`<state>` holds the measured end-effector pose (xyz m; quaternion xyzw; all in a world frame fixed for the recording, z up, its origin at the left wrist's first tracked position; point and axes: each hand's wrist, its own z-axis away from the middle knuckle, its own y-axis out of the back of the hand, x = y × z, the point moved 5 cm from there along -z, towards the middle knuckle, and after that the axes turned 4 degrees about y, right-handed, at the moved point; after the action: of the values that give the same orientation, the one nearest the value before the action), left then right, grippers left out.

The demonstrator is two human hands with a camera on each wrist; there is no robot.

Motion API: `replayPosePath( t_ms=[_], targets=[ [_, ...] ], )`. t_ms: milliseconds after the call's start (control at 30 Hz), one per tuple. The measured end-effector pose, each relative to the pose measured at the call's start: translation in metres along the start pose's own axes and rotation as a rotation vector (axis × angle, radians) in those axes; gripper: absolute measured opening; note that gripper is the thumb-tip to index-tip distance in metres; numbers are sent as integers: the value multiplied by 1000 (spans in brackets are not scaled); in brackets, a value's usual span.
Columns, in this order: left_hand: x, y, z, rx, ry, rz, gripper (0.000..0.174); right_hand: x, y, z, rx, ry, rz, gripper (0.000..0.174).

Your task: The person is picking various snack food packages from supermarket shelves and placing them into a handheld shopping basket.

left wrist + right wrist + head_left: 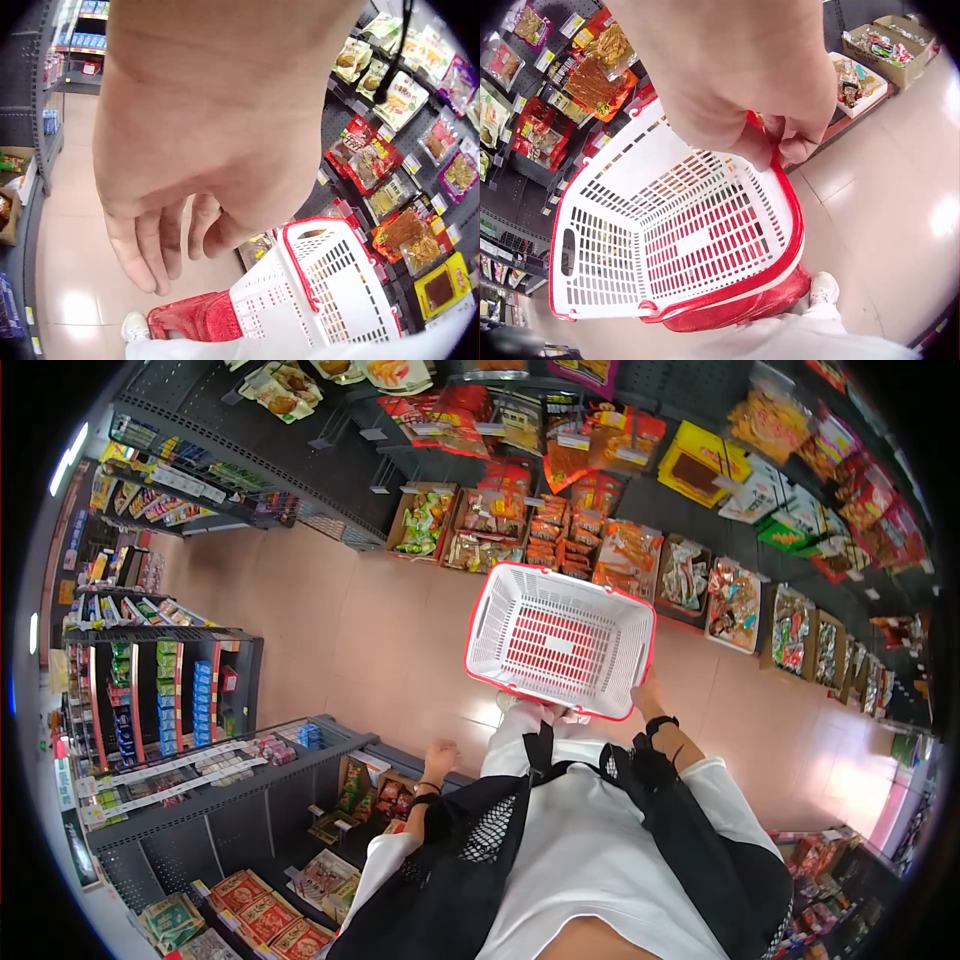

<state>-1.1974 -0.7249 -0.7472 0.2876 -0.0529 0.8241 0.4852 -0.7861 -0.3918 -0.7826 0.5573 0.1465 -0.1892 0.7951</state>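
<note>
A white plastic shopping basket [559, 635] with a red rim hangs in front of the person, nothing inside it. My right hand [648, 695] grips its rim at the near right corner; in the right wrist view the fingers of that hand [750, 97] curl over the red edge. Through the slotted bottom a red surface shows, seen below the basket [690, 225] as well. Off to the left, my left hand [440, 760] hangs by the body with loosely bent fingers, holding nothing. The left wrist view shows this hand [202, 172] apart from the basket [322, 285].
Snack packets [703, 464] hang on the dark shelving ahead, above open boxes of small packs [628, 558]. Another shelf unit [330, 745] stands close behind the left hand. Tiled floor [350, 620] runs along the aisle, with racks [160, 700] at the left.
</note>
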Motion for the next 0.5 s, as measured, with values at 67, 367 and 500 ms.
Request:
replayPosePath(
  t_ms=[67, 367, 500],
  targets=[
    [-9, 7, 25, 34, 73, -24, 20, -21, 23, 12, -46, 67, -307, 70],
    [-11, 45, -9, -33, -344, -1089, 11, 4, -24, 9, 48, 95, -309, 74],
    [-14, 43, -51, -80, -525, -1511, 17, 25, -20, 20, -15, -70, -129, 85]
  ],
)
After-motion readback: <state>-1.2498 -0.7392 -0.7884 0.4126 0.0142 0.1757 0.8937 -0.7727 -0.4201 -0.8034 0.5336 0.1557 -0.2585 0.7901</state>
